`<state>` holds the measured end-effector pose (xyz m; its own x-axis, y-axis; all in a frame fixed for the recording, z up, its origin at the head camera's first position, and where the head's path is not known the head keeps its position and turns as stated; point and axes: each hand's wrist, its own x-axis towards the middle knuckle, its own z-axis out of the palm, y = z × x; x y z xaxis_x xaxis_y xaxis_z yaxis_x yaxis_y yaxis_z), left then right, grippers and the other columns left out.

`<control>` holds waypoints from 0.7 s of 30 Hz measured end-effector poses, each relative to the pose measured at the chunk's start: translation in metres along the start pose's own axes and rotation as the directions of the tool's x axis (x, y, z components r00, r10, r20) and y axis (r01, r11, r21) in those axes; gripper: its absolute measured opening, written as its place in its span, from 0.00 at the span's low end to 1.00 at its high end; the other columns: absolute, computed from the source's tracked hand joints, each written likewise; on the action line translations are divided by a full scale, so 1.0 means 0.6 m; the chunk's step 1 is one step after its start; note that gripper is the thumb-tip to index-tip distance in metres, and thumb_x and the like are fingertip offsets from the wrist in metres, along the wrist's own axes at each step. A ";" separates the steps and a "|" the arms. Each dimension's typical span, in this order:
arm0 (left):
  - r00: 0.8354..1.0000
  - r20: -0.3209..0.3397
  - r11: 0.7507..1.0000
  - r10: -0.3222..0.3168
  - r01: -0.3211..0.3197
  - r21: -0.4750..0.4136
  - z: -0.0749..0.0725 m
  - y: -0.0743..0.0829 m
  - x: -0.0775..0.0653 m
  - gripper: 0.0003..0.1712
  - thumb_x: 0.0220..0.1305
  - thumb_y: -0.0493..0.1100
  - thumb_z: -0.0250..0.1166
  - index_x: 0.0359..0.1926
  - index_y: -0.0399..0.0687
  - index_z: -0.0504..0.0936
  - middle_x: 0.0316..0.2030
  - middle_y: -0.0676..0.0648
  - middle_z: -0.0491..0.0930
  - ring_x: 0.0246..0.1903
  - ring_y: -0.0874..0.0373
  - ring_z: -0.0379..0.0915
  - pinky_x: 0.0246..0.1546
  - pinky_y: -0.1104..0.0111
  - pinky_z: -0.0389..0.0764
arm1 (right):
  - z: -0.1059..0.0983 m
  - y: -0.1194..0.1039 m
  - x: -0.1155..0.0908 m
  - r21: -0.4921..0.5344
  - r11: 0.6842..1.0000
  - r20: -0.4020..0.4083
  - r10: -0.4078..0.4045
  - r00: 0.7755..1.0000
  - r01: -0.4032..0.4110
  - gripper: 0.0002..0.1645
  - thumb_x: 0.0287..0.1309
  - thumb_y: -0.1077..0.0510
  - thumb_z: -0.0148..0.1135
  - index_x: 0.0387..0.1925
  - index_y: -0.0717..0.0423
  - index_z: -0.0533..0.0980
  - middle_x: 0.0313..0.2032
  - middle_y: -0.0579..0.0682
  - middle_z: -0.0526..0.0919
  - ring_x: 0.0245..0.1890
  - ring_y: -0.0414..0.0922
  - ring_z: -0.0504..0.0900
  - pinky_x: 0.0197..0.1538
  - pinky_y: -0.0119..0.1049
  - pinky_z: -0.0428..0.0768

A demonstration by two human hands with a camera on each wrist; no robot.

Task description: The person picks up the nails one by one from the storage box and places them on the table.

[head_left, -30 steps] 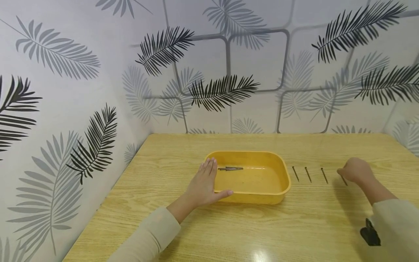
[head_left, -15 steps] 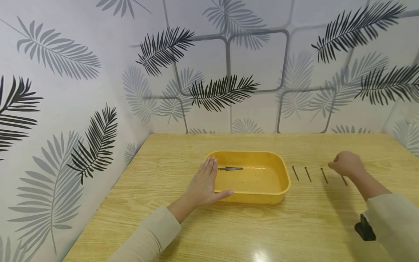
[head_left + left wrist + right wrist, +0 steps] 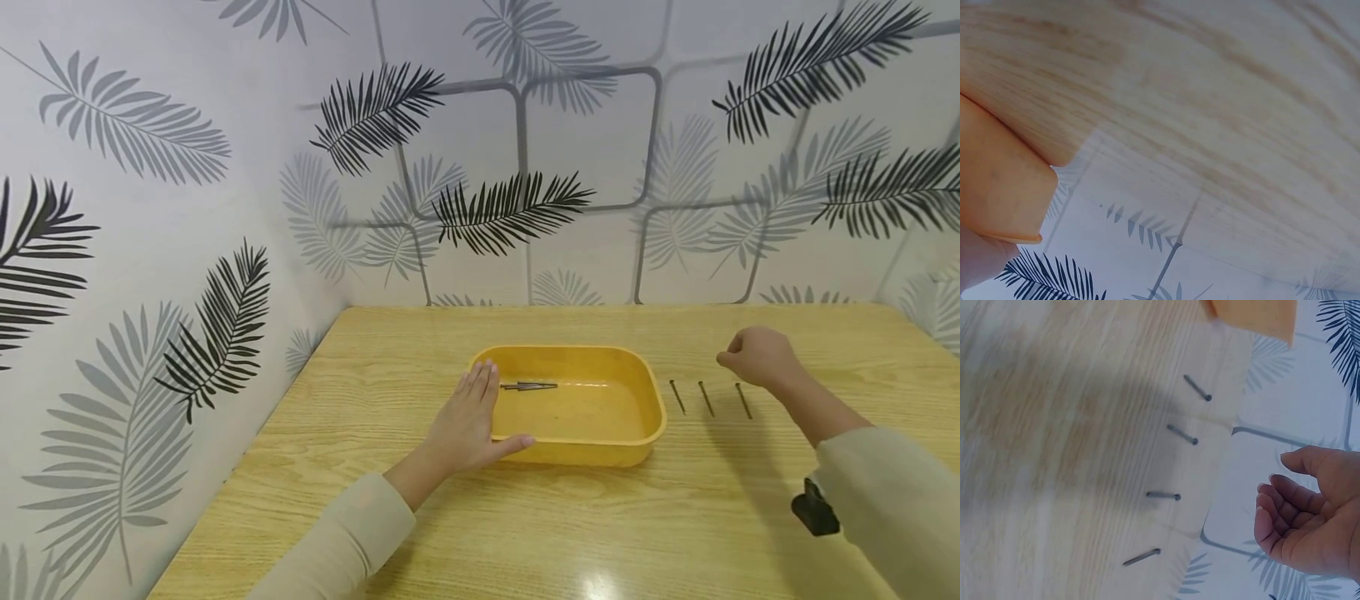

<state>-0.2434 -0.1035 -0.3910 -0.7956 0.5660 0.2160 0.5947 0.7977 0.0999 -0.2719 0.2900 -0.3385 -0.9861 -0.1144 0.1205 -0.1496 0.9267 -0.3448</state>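
A yellow plastic tray (image 3: pixel 585 454) stands on the table with a few nails (image 3: pixel 529 386) lying at its inner left. My left hand (image 3: pixel 463 421) rests on the tray's left end, fingers straight over the rim and thumb along the front edge. To the right of the tray, several nails (image 3: pixel 707 399) lie spaced out in a row; my right forearm hides the last one in the head view. My right hand (image 3: pixel 761 358) hovers above the row's far side. In the right wrist view its fingers (image 3: pixel 1285 512) are loosely bent, thumb apart, holding nothing.
The wood-grain table (image 3: pixel 570 533) meets a leaf-patterned wall (image 3: pixel 480 275) at its far edge, with another wall (image 3: pixel 150 250) along the left. A small black object (image 3: pixel 815 510) sits at my right sleeve.
My right hand has risen from the rightmost nail and moved left and away from me over the row, leaving that nail on the table. My left hand and the tray stay put.
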 end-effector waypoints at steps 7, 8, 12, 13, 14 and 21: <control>1.000 0.023 0.999 -0.013 0.011 0.048 0.004 -0.002 0.004 0.73 0.42 0.85 0.12 0.69 0.27 0.46 0.70 0.32 0.46 0.71 0.42 0.40 0.70 0.55 0.49 | 0.008 -0.038 0.013 0.045 0.998 -0.039 -0.031 0.999 0.033 0.14 0.52 0.62 0.54 0.20 0.71 0.75 0.18 0.58 0.78 0.19 0.48 0.74 0.29 0.46 0.76; 1.000 0.023 0.999 -0.012 0.011 0.045 0.003 -0.002 0.004 0.74 0.42 0.85 0.12 0.69 0.27 0.46 0.70 0.32 0.46 0.71 0.42 0.41 0.70 0.55 0.49 | 0.010 -0.043 0.015 0.055 0.998 -0.044 -0.034 0.998 0.037 0.14 0.52 0.62 0.55 0.21 0.71 0.75 0.19 0.60 0.79 0.20 0.49 0.75 0.30 0.47 0.76; 1.000 0.026 0.999 -0.012 0.011 0.037 0.002 -0.002 0.005 0.74 0.42 0.85 0.11 0.69 0.27 0.46 0.70 0.32 0.46 0.71 0.41 0.41 0.70 0.55 0.49 | 0.016 -0.065 0.022 0.082 0.996 -0.043 -0.037 0.998 0.041 0.13 0.52 0.62 0.55 0.25 0.73 0.76 0.23 0.63 0.80 0.23 0.51 0.76 0.31 0.48 0.77; 0.999 0.029 0.999 -0.013 0.012 0.037 0.002 -0.002 0.005 0.74 0.41 0.85 0.11 0.69 0.27 0.46 0.70 0.32 0.46 0.71 0.42 0.40 0.71 0.55 0.49 | 0.018 -0.070 0.024 0.088 0.995 -0.041 -0.036 0.998 0.040 0.13 0.52 0.62 0.55 0.26 0.73 0.76 0.24 0.63 0.80 0.23 0.52 0.76 0.31 0.47 0.77; 0.999 0.031 0.999 -0.014 0.012 0.039 0.002 -0.002 0.005 0.74 0.41 0.85 0.11 0.69 0.27 0.45 0.70 0.32 0.45 0.71 0.42 0.40 0.71 0.55 0.49 | 0.019 -0.076 0.026 0.094 0.995 -0.037 -0.036 0.999 0.039 0.13 0.53 0.62 0.55 0.26 0.73 0.75 0.24 0.63 0.80 0.24 0.52 0.76 0.31 0.47 0.77; 1.000 0.020 0.999 -0.004 0.003 0.043 0.003 -0.003 0.004 0.73 0.43 0.85 0.13 0.69 0.26 0.47 0.70 0.32 0.46 0.71 0.41 0.41 0.70 0.55 0.50 | 0.031 -0.116 0.035 0.127 0.991 -0.020 -0.047 0.999 0.049 0.12 0.53 0.62 0.55 0.27 0.72 0.75 0.24 0.61 0.79 0.24 0.50 0.76 0.29 0.42 0.77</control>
<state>-0.2464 -0.1030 -0.3926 -0.8001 0.5668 0.1965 0.5866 0.8078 0.0583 -0.2832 0.2165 -0.3291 -0.9763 -0.1505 0.1553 -0.2059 0.8667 -0.4543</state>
